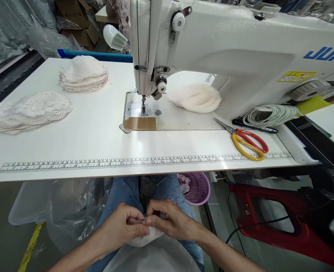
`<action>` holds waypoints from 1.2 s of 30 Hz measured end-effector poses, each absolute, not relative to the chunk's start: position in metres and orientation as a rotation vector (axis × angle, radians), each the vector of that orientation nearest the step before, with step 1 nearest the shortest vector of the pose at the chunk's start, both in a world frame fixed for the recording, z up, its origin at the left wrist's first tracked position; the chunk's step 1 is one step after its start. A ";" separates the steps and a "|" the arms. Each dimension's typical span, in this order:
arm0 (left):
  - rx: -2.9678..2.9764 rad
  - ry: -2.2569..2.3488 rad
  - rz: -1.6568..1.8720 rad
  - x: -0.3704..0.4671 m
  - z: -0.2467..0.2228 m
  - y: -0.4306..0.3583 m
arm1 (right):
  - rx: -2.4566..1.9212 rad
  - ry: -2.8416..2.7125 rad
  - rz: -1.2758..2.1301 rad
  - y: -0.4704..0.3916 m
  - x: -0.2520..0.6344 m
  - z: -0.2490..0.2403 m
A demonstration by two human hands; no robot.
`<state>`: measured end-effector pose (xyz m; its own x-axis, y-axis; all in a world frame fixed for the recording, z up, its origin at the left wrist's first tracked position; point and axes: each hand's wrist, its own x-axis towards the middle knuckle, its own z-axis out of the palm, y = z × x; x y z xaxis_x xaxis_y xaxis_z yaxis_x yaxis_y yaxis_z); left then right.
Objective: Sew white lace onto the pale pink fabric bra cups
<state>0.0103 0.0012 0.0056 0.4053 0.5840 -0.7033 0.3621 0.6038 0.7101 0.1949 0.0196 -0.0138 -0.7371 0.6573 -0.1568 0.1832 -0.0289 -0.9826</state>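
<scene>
Over my lap, below the table's front edge, both hands pinch a small piece of white fabric (146, 238). My left hand (126, 225) grips its upper edge between thumb and fingers. Close against it, my right hand (169, 221) pinches the same edge, with the fingertips of the two hands almost meeting. Most of the fabric hangs beneath the fingers, and what lies right between the fingertips is too small to make out. Ahead of my hands stands a white sewing machine (226, 41), its presser foot (143, 107) over the needle plate.
Stacks of white fabric pieces (83, 73) and lace-edged pieces (28, 111) lie on the table's left. Cream oval pieces (197, 98) rest under the machine arm. Scissors (248, 143) and coiled white cord (271, 115) lie at right. A purple basket (198, 189) stands below.
</scene>
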 end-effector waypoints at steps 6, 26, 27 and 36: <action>1.041 1.205 0.168 0.010 0.006 0.001 | -0.934 -1.872 1.791 0.015 0.194 -0.017; 0.846 1.131 0.172 0.012 0.003 0.007 | -0.908 -1.834 1.815 0.017 0.209 -0.018; 0.836 1.125 0.177 0.013 0.002 0.008 | -0.920 -1.849 1.784 0.018 0.210 -0.017; 0.973 1.016 0.163 0.023 -0.026 0.006 | -0.972 -1.933 1.788 0.012 0.233 -0.019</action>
<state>0.0231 0.0059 -0.0264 0.5531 0.5307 -0.6422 0.3037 0.5894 0.7486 0.2327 0.0119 -0.0192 -0.7111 0.6733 -0.2022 0.2540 -0.0222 -0.9669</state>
